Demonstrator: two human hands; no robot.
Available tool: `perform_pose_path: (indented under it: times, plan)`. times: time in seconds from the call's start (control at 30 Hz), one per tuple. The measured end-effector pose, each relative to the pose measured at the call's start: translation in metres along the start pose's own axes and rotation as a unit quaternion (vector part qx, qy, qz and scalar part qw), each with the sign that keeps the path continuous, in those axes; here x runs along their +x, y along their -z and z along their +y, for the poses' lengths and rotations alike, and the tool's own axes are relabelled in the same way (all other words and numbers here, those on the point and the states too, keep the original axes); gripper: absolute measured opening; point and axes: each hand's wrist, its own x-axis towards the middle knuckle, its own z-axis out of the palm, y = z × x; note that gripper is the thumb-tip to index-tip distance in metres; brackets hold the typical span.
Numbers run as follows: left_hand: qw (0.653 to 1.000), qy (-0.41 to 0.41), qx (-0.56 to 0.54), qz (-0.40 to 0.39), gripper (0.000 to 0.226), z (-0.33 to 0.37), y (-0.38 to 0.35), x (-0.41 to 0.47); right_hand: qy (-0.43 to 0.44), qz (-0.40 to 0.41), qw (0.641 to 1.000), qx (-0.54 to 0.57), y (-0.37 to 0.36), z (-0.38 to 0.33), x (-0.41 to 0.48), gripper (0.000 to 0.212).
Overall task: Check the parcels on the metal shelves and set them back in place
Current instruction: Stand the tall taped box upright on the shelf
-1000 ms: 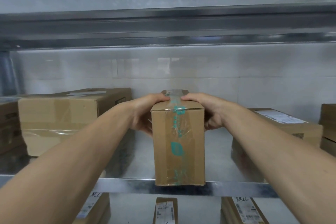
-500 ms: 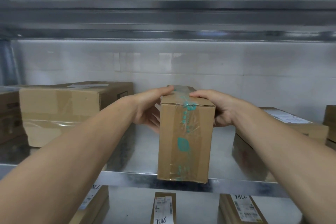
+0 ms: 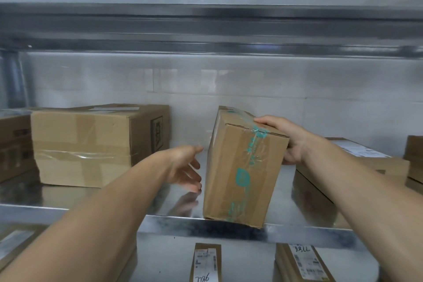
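A parcel storeroom or pickup depot. Bare galvanised metal shelves (image 3: 68,212) run in tiers against a white tiled wall (image 3: 251,82). Brown cardboard parcels sit on them with gaps between: a big box (image 3: 82,144), a taped box (image 3: 242,167) with teal print on its tape, and a flat parcel (image 3: 366,160) with a shipping label. On the tier below, labelled parcels (image 3: 207,261) carry handwritten numbers

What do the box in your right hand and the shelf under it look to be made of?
The box looks like matte brown cardboard, with a folded flap edge, sealed with glossy clear tape printed teal. The shelf seems galvanised steel: its shiny grey surface mirrors the left hand.
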Motion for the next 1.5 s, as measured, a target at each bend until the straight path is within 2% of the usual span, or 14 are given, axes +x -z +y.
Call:
perform_pose_path:
  times: [0.2, 0.33, 0.6, 0.67, 0.77, 0.9, 1.0, 1.17, 1.27, 1.5]
  plan:
    - [0.999, -0.014, -0.028, -0.013, 0.064, -0.002, -0.012, -0.004, 0.007, -0.014, 1.0, 0.01, 0.007, 0.005, 0.005, 0.04]
    - [0.999, -0.03, -0.014, -0.022, 0.045, -0.002, -0.015, -0.005, 0.01, -0.019, 1.0, 0.012, 0.011, 0.007, 0.007, 0.05]
    - [0.998, -0.062, 0.012, 0.031, 0.024, 0.008, 0.003, 0.008, 0.047, -0.03, 0.997, 0.06, 0.028, 0.027, 0.019, 0.039]
    - [0.996, -0.078, 0.011, 0.049, 0.025, 0.012, 0.009, 0.009, 0.057, -0.036, 0.994, 0.083, 0.031, 0.031, 0.024, 0.046]
    - [0.994, -0.088, 0.002, 0.059, 0.03, 0.017, 0.017, 0.009, 0.08, -0.039, 0.989, 0.115, 0.036, 0.04, 0.033, 0.069]
    - [0.994, -0.084, -0.006, 0.07, 0.039, 0.015, 0.024, 0.01, 0.062, -0.019, 0.989, 0.133, 0.035, 0.052, 0.037, 0.044]
    - [0.991, -0.097, -0.065, 0.071, 0.029, 0.01, 0.023, 0.01, 0.044, -0.005, 0.993, 0.112, 0.036, 0.06, 0.036, 0.026]
    - [0.987, -0.112, -0.092, 0.066, 0.03, 0.005, 0.014, 0.008, 0.041, -0.004, 0.998, 0.054, 0.032, 0.066, 0.036, 0.056]
    - [0.987, -0.104, -0.097, 0.072, 0.026, 0.006, 0.012, 0.011, 0.048, 0.011, 0.999, 0.012, 0.032, 0.07, 0.036, 0.057]
    - [0.991, -0.08, -0.079, 0.077, 0.032, 0.01, 0.017, 0.006, 0.056, 0.029, 0.998, 0.016, 0.022, 0.081, 0.044, 0.053]
